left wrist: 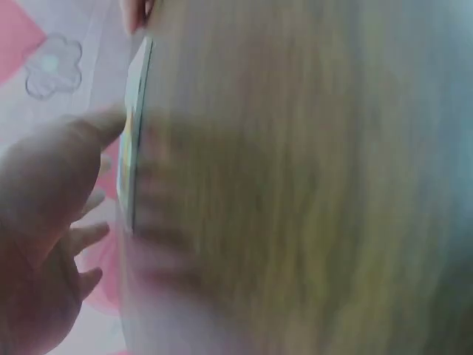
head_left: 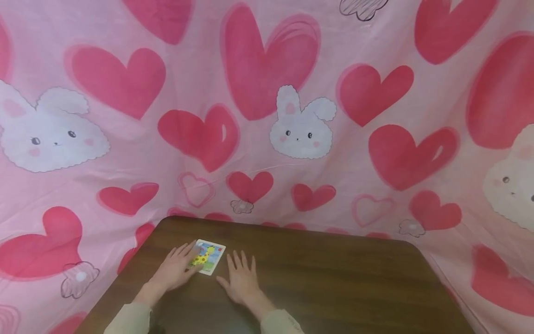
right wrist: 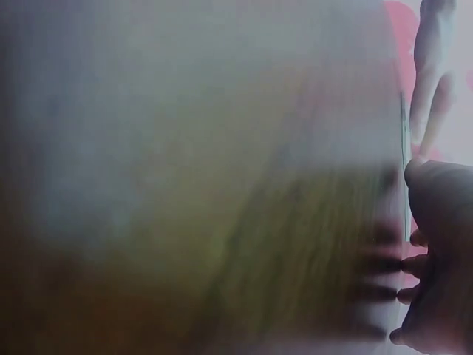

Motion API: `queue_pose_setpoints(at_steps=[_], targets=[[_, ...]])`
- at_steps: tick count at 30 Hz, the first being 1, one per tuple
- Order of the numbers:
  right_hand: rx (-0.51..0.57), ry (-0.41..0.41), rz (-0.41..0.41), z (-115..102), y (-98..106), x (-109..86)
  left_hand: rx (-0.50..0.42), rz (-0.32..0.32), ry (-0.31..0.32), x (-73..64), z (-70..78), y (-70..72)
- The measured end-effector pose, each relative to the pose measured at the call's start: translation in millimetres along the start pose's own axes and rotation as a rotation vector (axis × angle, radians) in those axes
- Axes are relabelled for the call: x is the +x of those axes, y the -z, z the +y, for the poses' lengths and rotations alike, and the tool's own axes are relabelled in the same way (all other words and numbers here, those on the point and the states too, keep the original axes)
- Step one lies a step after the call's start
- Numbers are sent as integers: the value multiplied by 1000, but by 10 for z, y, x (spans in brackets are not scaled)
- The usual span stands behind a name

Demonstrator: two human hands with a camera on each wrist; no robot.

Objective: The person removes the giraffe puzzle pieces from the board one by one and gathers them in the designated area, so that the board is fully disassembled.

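A picture puzzle or card (head_left: 214, 258) with a yellow spotted giraffe, blue sky and green ground lies flat on the dark brown table, left of its middle. My left hand (head_left: 177, 268) is at its left side, with thumb and fingers extended over the edge. In the left wrist view the thumb (left wrist: 107, 124) is at the card's thin edge (left wrist: 139, 96); whether it presses cannot be told. My right hand (head_left: 241, 278) is spread flat just right of the card, apart from it in the head view. Neither hand grips anything.
The wooden table (head_left: 333, 278) has rounded back corners and stretches away to the right. A pink cloth (head_left: 288, 181) with red hearts and white rabbits hangs close behind and on both sides.
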State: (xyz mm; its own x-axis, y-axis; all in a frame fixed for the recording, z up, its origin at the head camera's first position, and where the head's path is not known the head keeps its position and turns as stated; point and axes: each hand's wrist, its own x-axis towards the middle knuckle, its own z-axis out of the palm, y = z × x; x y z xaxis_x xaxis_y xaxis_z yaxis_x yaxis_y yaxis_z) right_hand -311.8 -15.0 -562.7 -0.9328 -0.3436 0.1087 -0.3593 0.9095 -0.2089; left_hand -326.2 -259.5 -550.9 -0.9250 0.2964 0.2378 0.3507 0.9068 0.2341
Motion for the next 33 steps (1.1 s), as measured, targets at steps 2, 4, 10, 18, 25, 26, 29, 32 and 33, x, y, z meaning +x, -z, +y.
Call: queue_pose_setpoints(at_steps=[2,4,10,18,25,26,29,32,33], targets=[[17,1,2,-4,15,5,-21,-22,11,-7,-51,-17],[34,-4,-2,-22,36,10,-34,-39,23,-16,-69,-45],[117,-3,-1,-41,-9,42,-48,-53,32,-69,28,-62],[126,30,-20,159,-41,22,-48,12,-20,-167,223,-77],[151,56,-44,251,145,-26,-24,-45,32,-137,275,-37],[151,62,-49,246,160,-29,-21,-58,38,-130,279,-47],[126,71,-56,238,174,-24,-13,-81,46,-120,313,-76],[96,69,-65,261,165,-13,-20,-80,58,-123,371,-89],[89,68,-67,278,157,-6,-20,-81,57,-125,389,-90]])
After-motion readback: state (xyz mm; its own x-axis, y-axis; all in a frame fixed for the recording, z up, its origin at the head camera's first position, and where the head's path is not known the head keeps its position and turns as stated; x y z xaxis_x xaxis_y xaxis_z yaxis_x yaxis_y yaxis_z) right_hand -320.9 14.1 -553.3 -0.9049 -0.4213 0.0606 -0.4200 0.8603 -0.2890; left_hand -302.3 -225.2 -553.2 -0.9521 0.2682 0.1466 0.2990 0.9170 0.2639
